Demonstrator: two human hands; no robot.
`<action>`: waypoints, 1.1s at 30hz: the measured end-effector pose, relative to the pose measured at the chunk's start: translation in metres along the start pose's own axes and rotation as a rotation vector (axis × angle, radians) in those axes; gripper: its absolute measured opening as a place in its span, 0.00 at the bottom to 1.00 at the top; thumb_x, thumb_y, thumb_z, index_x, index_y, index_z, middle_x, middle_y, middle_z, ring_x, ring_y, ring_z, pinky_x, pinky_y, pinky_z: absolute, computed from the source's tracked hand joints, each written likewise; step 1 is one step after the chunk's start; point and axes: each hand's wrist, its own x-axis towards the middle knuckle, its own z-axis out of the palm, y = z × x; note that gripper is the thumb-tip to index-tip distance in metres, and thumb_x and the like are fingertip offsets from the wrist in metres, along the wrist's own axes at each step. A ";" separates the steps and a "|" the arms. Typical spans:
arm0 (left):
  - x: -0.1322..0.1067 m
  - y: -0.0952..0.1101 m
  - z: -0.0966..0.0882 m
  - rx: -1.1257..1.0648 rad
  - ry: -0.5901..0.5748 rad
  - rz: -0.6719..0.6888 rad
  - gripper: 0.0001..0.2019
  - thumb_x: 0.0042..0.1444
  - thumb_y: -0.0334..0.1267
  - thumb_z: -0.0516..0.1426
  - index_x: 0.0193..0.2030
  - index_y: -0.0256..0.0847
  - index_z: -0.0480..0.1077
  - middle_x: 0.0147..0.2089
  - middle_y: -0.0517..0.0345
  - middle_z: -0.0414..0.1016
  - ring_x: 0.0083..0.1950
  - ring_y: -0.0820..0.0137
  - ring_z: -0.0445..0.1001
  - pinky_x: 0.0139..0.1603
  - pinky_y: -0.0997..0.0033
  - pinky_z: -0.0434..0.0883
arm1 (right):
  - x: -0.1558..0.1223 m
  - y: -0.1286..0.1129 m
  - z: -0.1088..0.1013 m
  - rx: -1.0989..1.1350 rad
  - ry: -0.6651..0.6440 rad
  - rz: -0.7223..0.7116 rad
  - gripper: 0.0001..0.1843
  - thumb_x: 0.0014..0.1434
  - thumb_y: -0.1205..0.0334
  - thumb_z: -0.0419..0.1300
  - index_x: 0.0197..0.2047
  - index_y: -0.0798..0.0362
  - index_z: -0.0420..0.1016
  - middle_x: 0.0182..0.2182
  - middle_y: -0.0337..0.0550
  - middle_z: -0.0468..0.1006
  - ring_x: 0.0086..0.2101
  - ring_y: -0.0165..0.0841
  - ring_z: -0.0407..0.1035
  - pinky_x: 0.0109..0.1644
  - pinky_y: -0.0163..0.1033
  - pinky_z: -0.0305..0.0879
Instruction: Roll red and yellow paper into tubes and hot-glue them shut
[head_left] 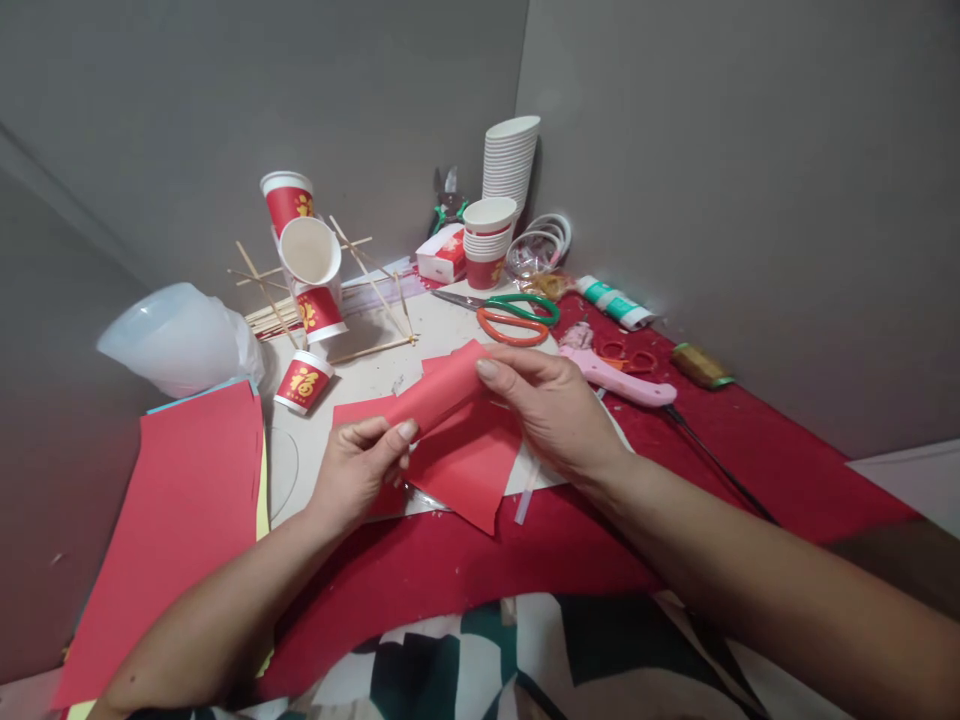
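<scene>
Between both hands stretches a narrow strip of red paper (442, 392) that looks folded or curled lengthwise. My left hand (364, 462) pinches its near left end, thumb on top. At the upper right end, my right hand (547, 400) grips it between thumb and fingers. Beneath the strip lie more pieces of red paper (469, 480) on a pale board (289, 470). Scissors (517, 318) with one green and one orange handle rest just beyond my right hand. A pink glue gun (619, 380) lies to the right of that hand.
Red sheets (187, 500) are stacked at left beside a whitish plastic bag (184, 335). Red-and-white paper cups (307, 265) stand near thin sticks (375, 355). Stacked cups (510, 165), pliers (448, 205) and a white cable (551, 240) sit at the back; a thread spool (701, 366) lies right.
</scene>
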 end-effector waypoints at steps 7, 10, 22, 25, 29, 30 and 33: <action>0.001 -0.002 0.000 -0.005 -0.008 -0.027 0.22 0.51 0.51 0.66 0.18 0.37 0.68 0.15 0.64 0.63 0.17 0.79 0.58 0.20 0.76 0.54 | 0.000 0.000 0.000 -0.044 -0.027 -0.010 0.12 0.53 0.50 0.68 0.32 0.50 0.83 0.32 0.39 0.80 0.36 0.32 0.70 0.43 0.39 0.66; 0.000 0.002 -0.001 0.064 0.009 0.013 0.23 0.51 0.52 0.65 0.17 0.37 0.67 0.14 0.63 0.63 0.18 0.79 0.58 0.22 0.75 0.55 | -0.001 0.000 0.001 -0.033 -0.022 -0.006 0.11 0.53 0.51 0.69 0.32 0.50 0.83 0.33 0.38 0.80 0.36 0.32 0.71 0.45 0.38 0.66; 0.001 -0.002 -0.001 0.000 -0.039 -0.021 0.17 0.53 0.50 0.65 0.25 0.38 0.72 0.16 0.63 0.71 0.15 0.78 0.63 0.18 0.77 0.60 | 0.000 0.000 0.002 0.006 -0.032 0.017 0.11 0.50 0.51 0.70 0.32 0.49 0.84 0.46 0.43 0.80 0.47 0.36 0.71 0.51 0.42 0.67; 0.001 -0.001 0.000 0.015 -0.019 -0.013 0.18 0.52 0.49 0.66 0.22 0.36 0.72 0.18 0.60 0.73 0.16 0.79 0.64 0.19 0.78 0.62 | 0.001 0.000 0.002 0.044 -0.072 0.038 0.12 0.50 0.51 0.70 0.35 0.49 0.84 0.43 0.42 0.80 0.43 0.35 0.72 0.50 0.42 0.68; 0.000 0.003 0.001 0.068 0.037 0.048 0.17 0.51 0.49 0.66 0.24 0.36 0.74 0.17 0.61 0.72 0.15 0.79 0.63 0.18 0.78 0.62 | 0.002 -0.001 0.001 0.002 -0.106 -0.010 0.12 0.49 0.51 0.70 0.32 0.50 0.83 0.43 0.42 0.80 0.44 0.36 0.72 0.52 0.42 0.67; 0.000 0.004 0.001 0.078 0.038 0.053 0.17 0.51 0.49 0.66 0.25 0.37 0.75 0.17 0.61 0.71 0.15 0.79 0.63 0.18 0.78 0.62 | 0.002 -0.001 0.000 -0.012 -0.100 -0.026 0.12 0.49 0.51 0.70 0.31 0.51 0.83 0.44 0.43 0.80 0.45 0.36 0.72 0.53 0.43 0.66; 0.000 0.004 0.000 0.104 0.034 0.060 0.16 0.52 0.49 0.66 0.25 0.37 0.75 0.17 0.62 0.71 0.16 0.78 0.63 0.18 0.78 0.62 | 0.002 -0.001 0.000 -0.025 -0.088 -0.040 0.12 0.50 0.52 0.70 0.31 0.52 0.83 0.44 0.43 0.79 0.45 0.36 0.72 0.53 0.42 0.66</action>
